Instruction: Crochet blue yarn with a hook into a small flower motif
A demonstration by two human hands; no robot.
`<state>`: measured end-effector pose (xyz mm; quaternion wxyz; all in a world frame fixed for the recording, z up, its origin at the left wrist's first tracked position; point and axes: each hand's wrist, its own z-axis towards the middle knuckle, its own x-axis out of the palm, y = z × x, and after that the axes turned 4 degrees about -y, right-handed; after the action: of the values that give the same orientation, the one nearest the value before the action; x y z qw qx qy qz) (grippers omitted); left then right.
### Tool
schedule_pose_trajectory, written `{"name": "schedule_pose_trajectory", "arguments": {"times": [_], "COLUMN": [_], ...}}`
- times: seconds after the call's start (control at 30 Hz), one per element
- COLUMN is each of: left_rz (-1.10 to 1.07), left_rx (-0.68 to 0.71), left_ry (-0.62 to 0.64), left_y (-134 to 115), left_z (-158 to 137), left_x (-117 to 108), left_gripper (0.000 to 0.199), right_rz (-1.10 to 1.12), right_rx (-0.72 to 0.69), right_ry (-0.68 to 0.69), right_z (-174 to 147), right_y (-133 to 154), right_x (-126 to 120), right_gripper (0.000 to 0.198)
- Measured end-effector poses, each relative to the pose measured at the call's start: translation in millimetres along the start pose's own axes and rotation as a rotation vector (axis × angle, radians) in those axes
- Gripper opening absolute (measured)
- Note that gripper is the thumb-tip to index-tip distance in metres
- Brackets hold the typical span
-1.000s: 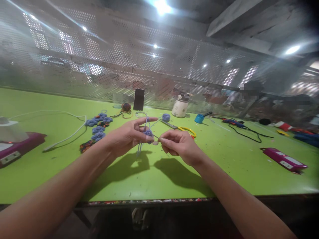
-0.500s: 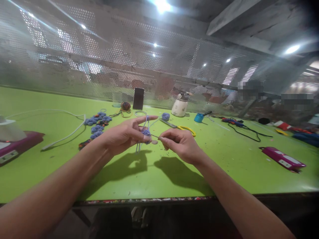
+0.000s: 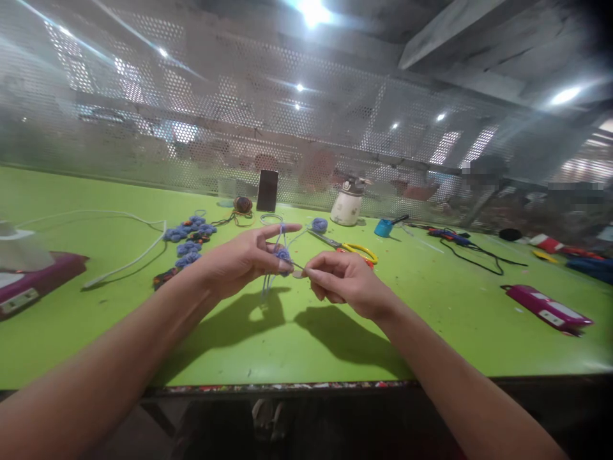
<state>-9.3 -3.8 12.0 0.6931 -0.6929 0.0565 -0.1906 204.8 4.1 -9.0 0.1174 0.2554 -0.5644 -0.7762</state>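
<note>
Between thumb and fingers, my left hand [image 3: 249, 255] pinches a small piece of purple crochet work [image 3: 284, 254]. Purple yarn runs up over its outstretched index finger, and loose strands hang below. My right hand [image 3: 342, 278] is closed on a thin crochet hook [image 3: 299, 266], whose tip meets the crochet work; most of its handle is hidden in the fingers. A strand leads back toward a purple yarn ball [image 3: 319, 225]. Left of my hands lie several purple crocheted flowers [image 3: 189, 248] with dark multicoloured parts among them.
Scissors [image 3: 357, 250] with yellow and orange handles lie behind my right hand. Farther back stand a phone [image 3: 267, 190], a white bottle [image 3: 347, 203] and a blue container [image 3: 383, 227]. Purple power strips [image 3: 548, 306] lie at both sides, with a white cable [image 3: 138, 259] at left.
My right hand has lowered slightly with the hook, so the hook slants down more toward it. More of the scissors' orange handle shows. My left hand keeps hold of the crochet work.
</note>
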Motion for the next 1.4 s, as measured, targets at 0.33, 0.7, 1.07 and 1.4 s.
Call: {"name": "schedule_pose_trajectory", "arguments": {"times": [0.33, 0.7, 1.07, 1.4], "left_rz": [0.078, -0.062, -0.169, -0.185], "left_rx": [0.004, -0.008, -0.026, -0.008], "left_ry": [0.01, 0.088, 0.18, 0.24], "left_y": [3.5, 3.8, 0.1, 1.5], "left_z": [4.0, 2.2, -2.3, -3.2], "left_x": [-0.3, -2.5, -3.2, -5.5], "left_gripper": [0.062, 0.079, 0.075, 0.071], "right_rz": [0.031, -0.156, -0.295, -0.248], "right_rx": [0.059, -0.132, -0.372, -0.388], "right_ry": [-0.049, -0.034, -0.067, -0.042], "right_z": [4.4, 1.5, -3.2, -4.7], "right_y": [-2.8, 3.5, 10.1, 12.5], "right_x": [0.6, -7.1, -13.9, -18.0], "right_gripper": [0.03, 0.018, 0.012, 0.01]}}
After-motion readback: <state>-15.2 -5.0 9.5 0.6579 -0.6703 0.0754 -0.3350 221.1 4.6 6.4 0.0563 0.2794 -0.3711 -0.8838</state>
